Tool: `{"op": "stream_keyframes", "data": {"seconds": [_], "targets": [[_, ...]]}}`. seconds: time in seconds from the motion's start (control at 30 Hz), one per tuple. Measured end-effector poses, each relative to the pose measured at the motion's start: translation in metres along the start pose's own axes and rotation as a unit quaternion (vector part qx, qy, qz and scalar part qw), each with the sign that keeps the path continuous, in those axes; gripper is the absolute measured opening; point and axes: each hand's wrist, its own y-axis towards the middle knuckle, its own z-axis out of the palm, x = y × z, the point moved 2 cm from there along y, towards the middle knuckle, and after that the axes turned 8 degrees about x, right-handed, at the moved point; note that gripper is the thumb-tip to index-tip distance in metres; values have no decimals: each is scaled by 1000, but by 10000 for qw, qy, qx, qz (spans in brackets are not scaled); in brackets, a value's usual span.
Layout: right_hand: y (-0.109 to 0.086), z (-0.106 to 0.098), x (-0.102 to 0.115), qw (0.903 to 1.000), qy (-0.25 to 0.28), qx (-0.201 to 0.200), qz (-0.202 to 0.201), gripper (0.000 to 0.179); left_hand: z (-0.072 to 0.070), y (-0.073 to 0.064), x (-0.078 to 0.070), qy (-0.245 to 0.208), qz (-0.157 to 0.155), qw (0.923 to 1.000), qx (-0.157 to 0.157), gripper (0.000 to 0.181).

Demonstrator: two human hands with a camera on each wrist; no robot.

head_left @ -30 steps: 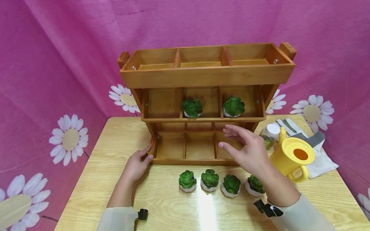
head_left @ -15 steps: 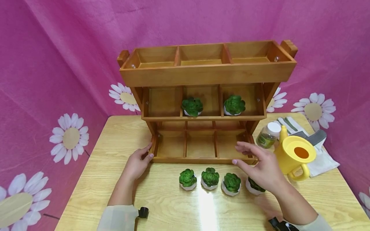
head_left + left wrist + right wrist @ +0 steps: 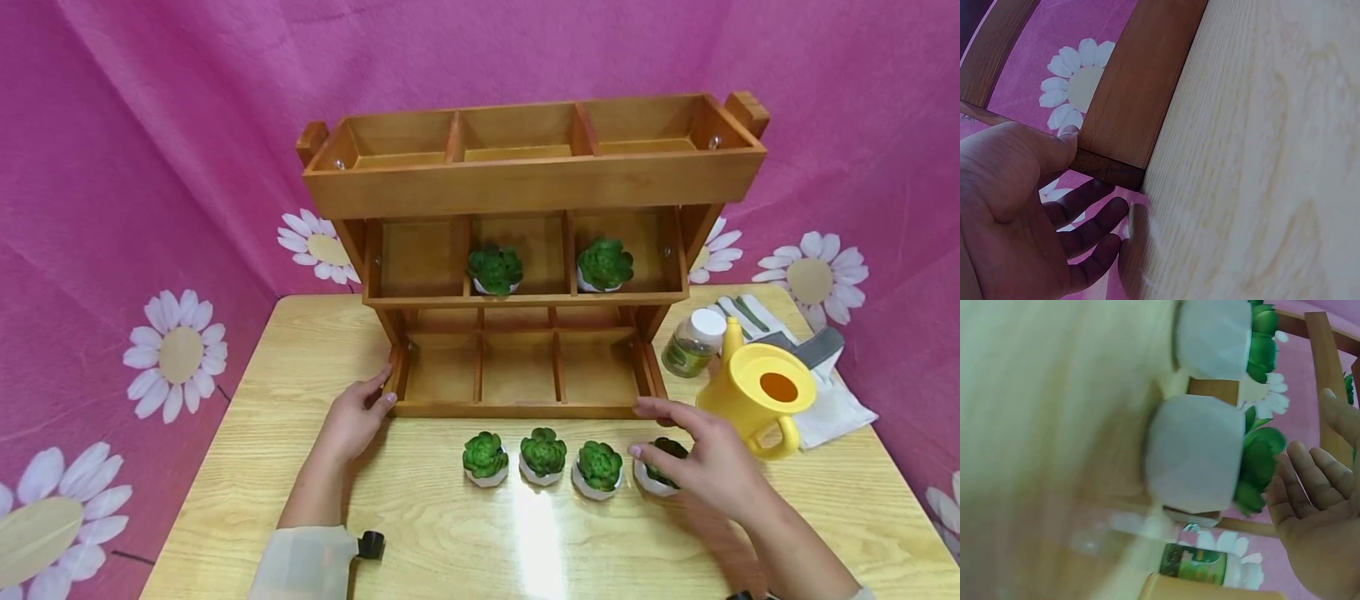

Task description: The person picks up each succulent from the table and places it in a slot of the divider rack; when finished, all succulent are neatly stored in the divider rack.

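A three-tier wooden plant shelf (image 3: 534, 185) stands at the back of the table. At its lower left front corner my left hand (image 3: 356, 421) grips the wood; in the left wrist view the thumb (image 3: 1060, 147) lies against the board and the fingers bend around the corner's side. Several potted succulents in white faceted pots line up before the shelf. Over the rightmost succulent (image 3: 657, 473) hovers my right hand (image 3: 708, 458), thumb and fingers spread apart with nothing between them. That plant's white pot (image 3: 1194, 455) shows whole in the right wrist view, its leaves close to my fingertips.
Two succulents, one in the middle compartment (image 3: 495, 268) and one in the right (image 3: 604, 263), occupy the second tier. Right of the shelf stand a white-capped jar (image 3: 692, 343) and a yellow watering can (image 3: 757, 396), with white-and-grey gloves (image 3: 836, 404) behind.
My right hand has come down and toward me, from in front of the shelf's lower right compartment to above the rightmost succulent. My left hand stays at the shelf corner.
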Motion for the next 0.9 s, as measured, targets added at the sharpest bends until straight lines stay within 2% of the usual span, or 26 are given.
{"op": "stream_keyframes", "data": {"seconds": [0.23, 0.43, 0.6, 0.9], "targets": [[-14, 2, -14, 9986, -51, 387, 356, 61, 0, 1, 0, 15, -26, 10000, 10, 55], [-20, 3, -22, 9961, -246, 720, 438, 75, 0, 1, 0, 26, 3, 10000, 12, 55], [-24, 6, -26, 9937, -136, 1019, 456, 88, 0, 0, 0, 20, -13, 10000, -13, 55], [-30, 12, -36, 9891, -51, 1359, 559, 94, 0, 0, 0, -35, 4, 10000, -30, 55]]}}
